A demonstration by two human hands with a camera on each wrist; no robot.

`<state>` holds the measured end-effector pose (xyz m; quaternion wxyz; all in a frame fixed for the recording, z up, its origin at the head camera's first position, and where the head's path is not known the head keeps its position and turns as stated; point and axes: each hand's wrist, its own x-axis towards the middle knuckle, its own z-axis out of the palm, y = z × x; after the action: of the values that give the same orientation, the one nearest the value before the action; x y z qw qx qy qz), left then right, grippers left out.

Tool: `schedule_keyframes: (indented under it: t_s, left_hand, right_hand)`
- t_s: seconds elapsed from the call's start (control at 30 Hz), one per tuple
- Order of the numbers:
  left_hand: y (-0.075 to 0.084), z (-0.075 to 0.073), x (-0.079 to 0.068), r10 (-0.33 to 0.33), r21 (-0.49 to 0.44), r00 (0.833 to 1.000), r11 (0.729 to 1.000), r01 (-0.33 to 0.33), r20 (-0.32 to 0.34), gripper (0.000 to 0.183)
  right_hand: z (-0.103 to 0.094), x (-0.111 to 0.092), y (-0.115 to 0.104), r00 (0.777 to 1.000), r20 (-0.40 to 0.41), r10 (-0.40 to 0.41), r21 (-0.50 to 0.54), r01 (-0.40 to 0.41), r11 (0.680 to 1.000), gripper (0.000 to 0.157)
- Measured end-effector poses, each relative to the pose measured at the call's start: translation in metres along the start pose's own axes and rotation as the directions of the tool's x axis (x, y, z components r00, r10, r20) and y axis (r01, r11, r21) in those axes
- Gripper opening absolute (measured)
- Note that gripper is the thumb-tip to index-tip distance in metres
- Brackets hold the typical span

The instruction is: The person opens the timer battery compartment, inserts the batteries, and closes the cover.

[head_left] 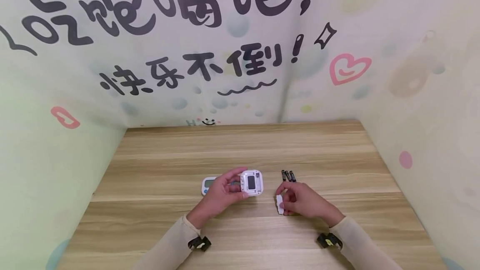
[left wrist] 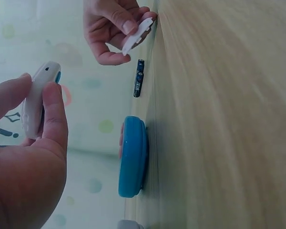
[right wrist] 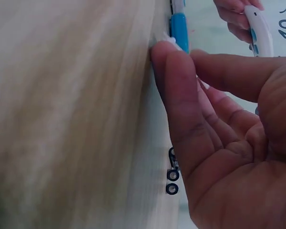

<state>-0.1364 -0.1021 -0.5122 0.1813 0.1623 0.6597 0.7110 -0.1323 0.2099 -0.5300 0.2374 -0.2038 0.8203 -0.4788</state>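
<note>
My left hand (head_left: 219, 197) grips a small white electronic device (head_left: 251, 183) by its side, thumb below and fingers above. Its back faces up, with an uncovered recess like a battery compartment. In the left wrist view the device (left wrist: 35, 102) appears edge-on between thumb and fingers, above the table. My right hand (head_left: 307, 201) pinches a thin white cover (head_left: 279, 204) with small tabs along one edge, close over the table. From the right wrist, that cover (right wrist: 170, 40) is mostly hidden by the fingertips.
Three dark batteries (head_left: 288, 176) lie together just beyond my right hand. A white device with a grey screen (head_left: 208, 183) sits partly hidden behind my left hand. Near it on the table is a blue-cased device (left wrist: 132, 157). Printed fabric walls (head_left: 240, 107) enclose the wooden table (head_left: 240, 147).
</note>
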Motion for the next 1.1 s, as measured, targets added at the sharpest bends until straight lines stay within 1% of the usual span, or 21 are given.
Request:
schedule_keyframes:
  t_s: [0.1, 0.2, 0.3, 0.37, 0.53, 0.77, 0.93, 1.1]
  left_hand:
    - [-0.001, -0.001, -0.001, -0.008, 0.013, 1.000, 1.000, 0.008, -0.002, 0.079]
    - [-0.002, -0.001, -0.001, -0.008, 0.015, 1.000, 1.000, 0.008, -0.003, 0.080]
    - [-0.002, -0.002, -0.002, -0.006, -0.001, 1.000, 1.000, 0.006, -0.001, 0.080]
    - [-0.001, -0.002, -0.002, -0.002, -0.023, 1.000, 1.000, 0.002, 0.003, 0.080]
    - [0.000, -0.003, -0.003, 0.007, -0.043, 1.000, 0.999, -0.007, -0.002, 0.081]
    - [0.000, -0.004, -0.004, 0.017, -0.025, 1.000, 1.000, -0.017, 0.000, 0.078]
    - [0.002, -0.003, -0.005, 0.020, -0.024, 1.000, 1.000, -0.020, 0.002, 0.079]
    - [0.003, -0.003, -0.006, 0.020, -0.027, 1.000, 0.999, -0.020, 0.004, 0.080]
  right_hand:
    - [-0.001, -0.001, 0.000, 1.000, -0.010, -0.014, -0.080, 0.013, 0.997, 0.021]
    - [-0.001, -0.001, 0.000, 0.999, -0.039, -0.037, -0.181, 0.029, 0.983, 0.021]
    - [0.000, -0.001, 0.000, 0.997, -0.057, -0.045, -0.243, 0.030, 0.970, 0.021]
    - [0.001, -0.002, 0.000, 0.997, -0.067, -0.038, -0.265, 0.019, 0.964, 0.022]
    - [0.002, -0.002, 0.000, 0.996, -0.086, -0.024, -0.273, 0.000, 0.962, 0.022]
    - [-0.002, 0.000, -0.001, 0.992, -0.118, -0.040, -0.263, 0.008, 0.965, 0.023]
    - [-0.006, 0.005, 0.000, 0.985, -0.155, -0.081, -0.278, 0.035, 0.960, 0.022]
    - [-0.014, 0.011, -0.001, 0.966, -0.216, -0.140, -0.295, 0.072, 0.953, 0.022]
